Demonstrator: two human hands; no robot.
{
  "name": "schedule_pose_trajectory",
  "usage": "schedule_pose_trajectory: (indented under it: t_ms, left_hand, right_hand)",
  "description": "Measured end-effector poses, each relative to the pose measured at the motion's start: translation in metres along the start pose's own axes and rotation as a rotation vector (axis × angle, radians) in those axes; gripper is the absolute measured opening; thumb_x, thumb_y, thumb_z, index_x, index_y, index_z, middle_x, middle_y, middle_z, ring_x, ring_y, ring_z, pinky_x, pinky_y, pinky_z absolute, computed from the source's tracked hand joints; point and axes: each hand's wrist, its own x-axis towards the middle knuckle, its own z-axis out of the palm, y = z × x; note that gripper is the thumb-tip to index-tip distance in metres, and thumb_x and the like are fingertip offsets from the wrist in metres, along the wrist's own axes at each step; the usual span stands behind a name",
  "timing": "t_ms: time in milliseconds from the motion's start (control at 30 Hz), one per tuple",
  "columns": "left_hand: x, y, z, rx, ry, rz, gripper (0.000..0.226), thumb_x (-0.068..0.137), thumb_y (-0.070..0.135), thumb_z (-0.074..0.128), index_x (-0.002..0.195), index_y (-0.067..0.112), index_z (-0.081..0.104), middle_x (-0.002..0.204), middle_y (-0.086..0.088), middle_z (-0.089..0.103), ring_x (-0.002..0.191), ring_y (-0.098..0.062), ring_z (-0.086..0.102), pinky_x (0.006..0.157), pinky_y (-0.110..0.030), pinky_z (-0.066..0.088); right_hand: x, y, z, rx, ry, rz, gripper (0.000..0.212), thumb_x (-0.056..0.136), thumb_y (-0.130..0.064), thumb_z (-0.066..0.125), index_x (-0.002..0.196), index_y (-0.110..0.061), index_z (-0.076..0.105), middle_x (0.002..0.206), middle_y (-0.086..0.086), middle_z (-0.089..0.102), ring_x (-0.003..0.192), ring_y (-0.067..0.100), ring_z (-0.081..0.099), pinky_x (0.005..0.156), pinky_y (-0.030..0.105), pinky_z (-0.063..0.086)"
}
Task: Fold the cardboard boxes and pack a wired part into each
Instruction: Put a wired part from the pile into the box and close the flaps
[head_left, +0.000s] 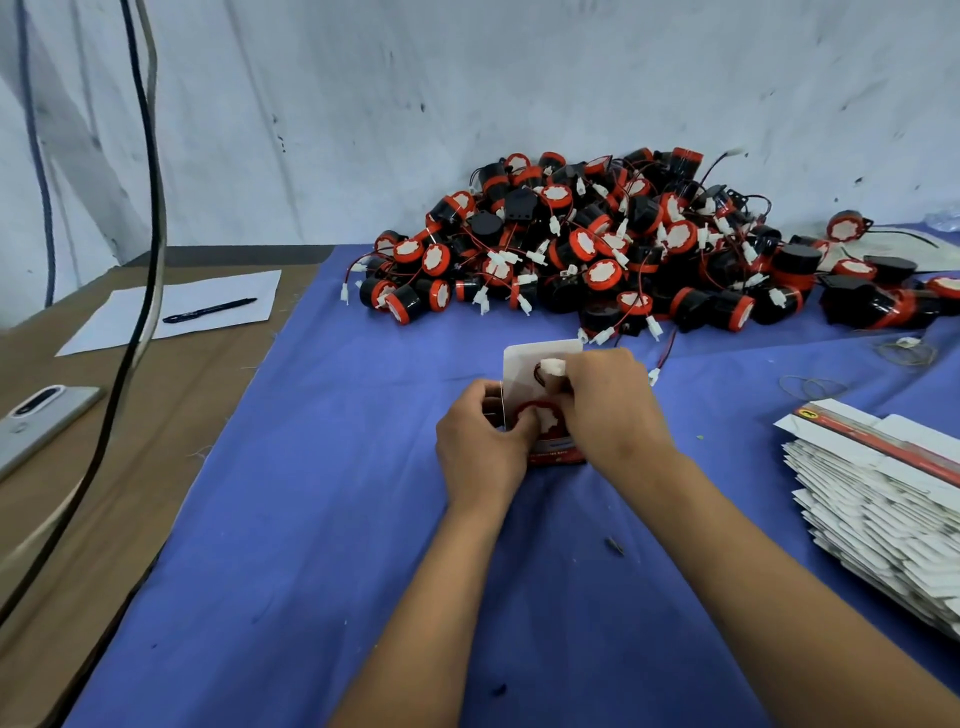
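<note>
I see a blue cloth (322, 519) covering the table, and at its far side a big pile of wired parts (613, 244) heaped against the wall. A stack of flat boxes (878, 514) sits at the right edge. At the centre stands the cardboard box (540, 364), long axis running away from me, its open white flap pointing to the far side. A wired part (543, 418) sits in its mouth, red-rimmed face toward me. My left hand (480, 447) is curled around the box's left side, thumb touching the part's rim. My right hand (610, 408) is closed, fingertips pinching the white connector (551, 367) above the part.
</note>
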Motion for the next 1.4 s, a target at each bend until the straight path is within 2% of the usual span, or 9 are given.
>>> schedule_pose_trajectory:
  t_ms: [167,333,500,633,733,933,1133,1267,1400]
  left_hand:
    - [0.0,-0.001,0.001,-0.006,-0.012,-0.013,0.018,0.079,0.028,0.082,0.091,0.03,0.069,0.082,0.017,0.072,0.077,0.001,0.067,0.068,-0.023,0.052]
    - [0.001,-0.001,0.001,-0.039,-0.024,-0.036,0.013,0.079,0.028,0.08,0.085,0.028,0.068,0.079,0.016,0.073,0.074,0.002,0.067,0.063,-0.023,0.048]
    - [0.002,0.001,0.0,-0.028,-0.035,-0.01,0.012,0.079,0.018,0.072,0.085,0.028,0.067,0.075,0.016,0.07,0.069,0.004,0.062,0.058,-0.012,0.042]
    - [0.004,-0.001,0.0,0.084,-0.05,0.021,0.005,0.087,0.015,0.064,0.083,0.018,0.063,0.072,0.009,0.066,0.067,-0.012,0.057,0.059,-0.029,0.046]
    - [0.004,0.001,0.0,0.154,-0.068,0.038,0.01,0.09,0.025,0.065,0.081,0.022,0.061,0.072,0.009,0.066,0.068,-0.006,0.06,0.055,-0.022,0.042]
    - [-0.002,0.004,-0.002,0.014,-0.065,-0.019,0.015,0.079,0.015,0.076,0.083,0.025,0.065,0.078,0.011,0.072,0.075,-0.005,0.065,0.062,-0.022,0.049]
    - [0.0,0.007,-0.005,-0.213,-0.209,-0.068,0.018,0.077,0.018,0.074,0.095,0.019,0.074,0.087,0.005,0.078,0.083,-0.01,0.073,0.069,-0.027,0.056]
    - [-0.003,0.009,-0.002,-0.198,-0.168,-0.041,0.023,0.076,0.019,0.069,0.097,0.027,0.07,0.089,0.009,0.076,0.079,-0.003,0.07,0.067,-0.028,0.056]
    - [-0.009,0.011,0.002,-0.173,-0.038,0.163,0.037,0.082,0.007,0.063,0.111,0.03,0.066,0.103,0.01,0.071,0.089,-0.008,0.07,0.07,-0.035,0.061]
  right_hand:
    - [0.001,-0.009,0.005,-0.153,0.003,0.0,0.022,0.08,-0.002,0.052,0.066,-0.017,0.045,0.069,0.004,0.053,0.065,0.027,0.05,0.049,0.033,0.028]
    - [-0.002,-0.025,0.011,-0.119,-0.089,0.004,0.023,0.079,-0.006,0.055,0.09,-0.022,0.068,0.084,0.003,0.063,0.071,0.026,0.055,0.052,0.031,0.033]
    - [-0.003,-0.024,0.019,0.053,-0.186,0.073,0.042,0.088,-0.028,0.037,0.109,-0.02,0.072,0.121,0.005,0.061,0.114,0.028,0.051,0.099,0.039,0.042]
    - [-0.002,-0.029,0.025,-0.061,-0.236,0.088,0.057,0.084,-0.053,0.015,0.088,-0.025,0.064,0.111,0.007,0.062,0.112,0.028,0.044,0.107,0.043,0.032]
    - [0.0,-0.03,0.025,0.039,-0.188,0.155,0.078,0.094,-0.07,0.005,0.084,-0.027,0.07,0.11,0.005,0.064,0.115,0.03,0.047,0.111,0.046,0.031]
    - [0.005,-0.031,0.021,0.182,-0.009,0.266,0.055,0.103,-0.037,0.03,0.065,-0.01,0.058,0.086,0.012,0.066,0.092,0.035,0.056,0.084,0.04,0.044]
    - [0.002,-0.021,0.018,0.259,0.05,0.371,0.046,0.094,-0.037,0.05,0.055,-0.013,0.053,0.058,0.002,0.057,0.061,0.022,0.055,0.057,0.032,0.038]
    - [0.002,-0.019,0.018,0.156,-0.013,0.241,0.041,0.095,-0.036,0.05,0.061,-0.016,0.062,0.069,0.002,0.063,0.071,0.024,0.06,0.062,0.033,0.046]
    - [0.008,-0.014,0.015,0.175,-0.088,0.172,0.047,0.099,-0.034,0.036,0.055,-0.022,0.045,0.08,0.006,0.059,0.086,0.032,0.057,0.074,0.037,0.038]
